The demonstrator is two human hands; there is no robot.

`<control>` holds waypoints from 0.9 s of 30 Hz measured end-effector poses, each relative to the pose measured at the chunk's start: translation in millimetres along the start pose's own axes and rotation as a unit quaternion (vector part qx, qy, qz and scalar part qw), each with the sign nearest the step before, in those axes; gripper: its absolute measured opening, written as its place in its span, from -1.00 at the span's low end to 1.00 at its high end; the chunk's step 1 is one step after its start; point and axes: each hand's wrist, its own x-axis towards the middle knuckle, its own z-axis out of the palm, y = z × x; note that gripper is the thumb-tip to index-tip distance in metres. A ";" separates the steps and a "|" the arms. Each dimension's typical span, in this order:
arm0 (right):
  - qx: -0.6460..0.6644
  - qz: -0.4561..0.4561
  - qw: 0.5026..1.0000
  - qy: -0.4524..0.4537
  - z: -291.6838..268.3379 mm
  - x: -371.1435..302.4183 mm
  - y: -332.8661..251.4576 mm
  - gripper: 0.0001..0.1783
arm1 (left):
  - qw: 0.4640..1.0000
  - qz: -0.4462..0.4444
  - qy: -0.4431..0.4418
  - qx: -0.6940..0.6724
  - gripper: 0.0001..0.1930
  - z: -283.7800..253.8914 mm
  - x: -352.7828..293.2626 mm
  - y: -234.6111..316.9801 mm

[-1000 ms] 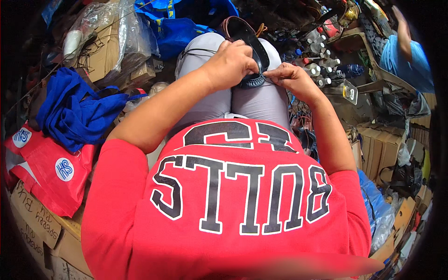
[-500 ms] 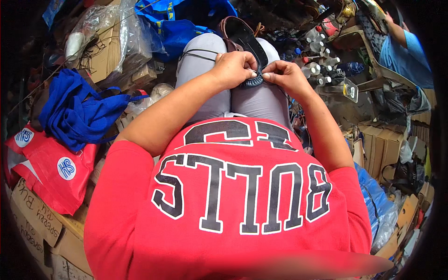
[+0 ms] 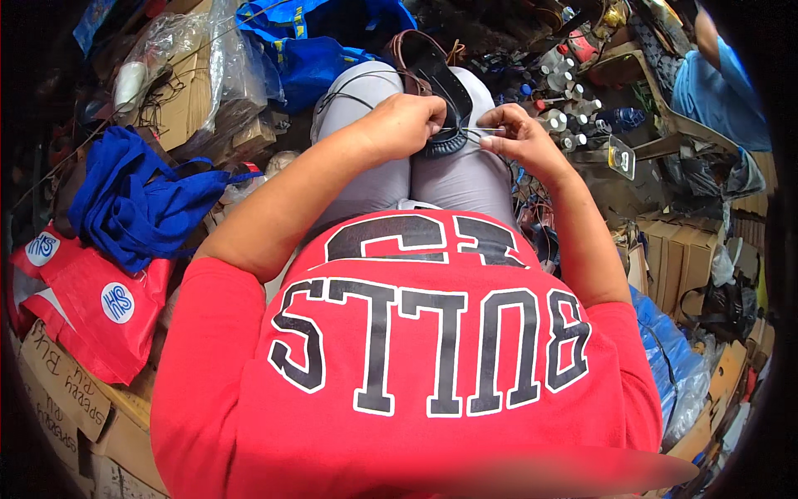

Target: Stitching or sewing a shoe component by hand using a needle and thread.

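Note:
A dark shoe upper (image 3: 450,146) with a puckered, stitched toe rests between my grey-trousered knees, toe toward me. My left hand (image 3: 406,125) is closed at its left edge, the fingertips pinched at the shoe; what they grip is hidden. My right hand (image 3: 528,141) is just off the right edge, thumb and fingers pinching a thin, light needle (image 3: 492,129) that lies level above the toe. Dark thread (image 3: 353,96) loops over my left thigh and runs up to the shoe. A brown curved leather piece (image 3: 402,48) stands behind the upper.
Left lie a blue cloth bag (image 3: 137,195), a red plastic bag (image 3: 91,303) and cardboard boxes (image 3: 62,374). A blue shopping bag (image 3: 320,62) is ahead. Several small bottles (image 3: 565,104) stand at the right, near cartons (image 3: 677,258). A person in light blue (image 3: 719,96) is at far right.
My hands have moved apart from the toe. The right hand has drawn back to the right and now shows the needle; the left has shifted slightly left.

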 end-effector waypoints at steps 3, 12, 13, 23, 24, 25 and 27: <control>-0.011 0.016 1.000 0.001 0.9 -6.8 0.8 -0.80 | 0.999 0.028 0.004 0.024 -0.91 4.6 8.5 1.1; -0.124 -0.033 0.989 0.071 -39.6 -3.2 -10.6 -0.84 | 0.988 0.126 -0.020 0.082 -0.95 6.3 9.9 -1.6; -0.126 -0.023 0.990 0.054 -37.1 4.3 -8.1 -0.84 | 0.989 0.106 -0.029 0.098 -0.95 7.9 9.5 -3.8; -0.526 -0.209 0.823 -0.055 11.0 0.7 -67.0 -0.94 | 0.976 0.178 0.025 0.123 -0.95 0.2 1.1 -9.9; -0.527 -0.209 0.819 -0.083 18.2 2.7 -68.8 -0.92 | 0.974 0.191 0.028 0.119 -0.95 -0.3 1.5 -10.3; -0.556 -0.196 0.803 -0.089 24.6 4.9 -67.3 -0.91 | 0.977 0.165 0.021 0.135 -0.95 -0.2 2.1 -11.8; -0.538 -0.190 0.815 -0.095 25.5 8.1 -57.5 -0.90 | 0.970 0.198 0.014 0.143 -0.95 -0.9 1.5 -18.3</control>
